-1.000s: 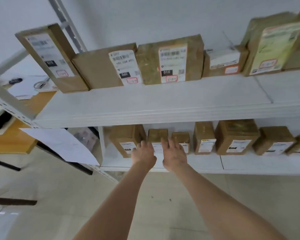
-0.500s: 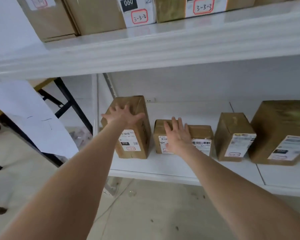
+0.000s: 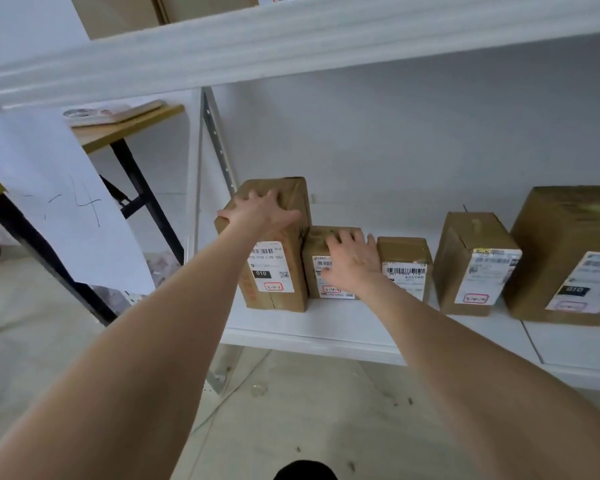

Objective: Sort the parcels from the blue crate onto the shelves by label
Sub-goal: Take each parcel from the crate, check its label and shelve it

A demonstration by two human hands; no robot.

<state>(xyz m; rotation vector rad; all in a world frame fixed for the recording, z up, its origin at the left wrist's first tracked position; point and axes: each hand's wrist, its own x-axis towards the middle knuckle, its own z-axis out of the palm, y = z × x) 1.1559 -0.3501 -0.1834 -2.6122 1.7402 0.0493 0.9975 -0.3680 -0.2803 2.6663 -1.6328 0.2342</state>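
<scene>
In the centre of the frame, a tall brown cardboard parcel (image 3: 276,271) with a white barcode label is seen standing upright at the left end of the white lower shelf (image 3: 326,329). The left hand (image 3: 262,211) is laid on its top with the fingers spread apart, not clamped round it. Against this parcel's right side, a low brown cardboard parcel (image 3: 317,242) is partly covered by the right hand (image 3: 352,263), whose fingers are held slightly apart and rest over its top and front label. Just beside it to the right a small brown taped parcel (image 3: 404,261) is set, then a medium brown carton (image 3: 471,261), and a large brown carton (image 3: 568,251) at the right edge, making 5 in 1 row with labels turned forward. A white paper sheet (image 3: 59,202) marked with a handwritten 4 is hung at the left of the frame, in front of a wooden table with black legs (image 3: 132,124). The white upper shelf (image 3: 291,39) is seen across the top.
</scene>
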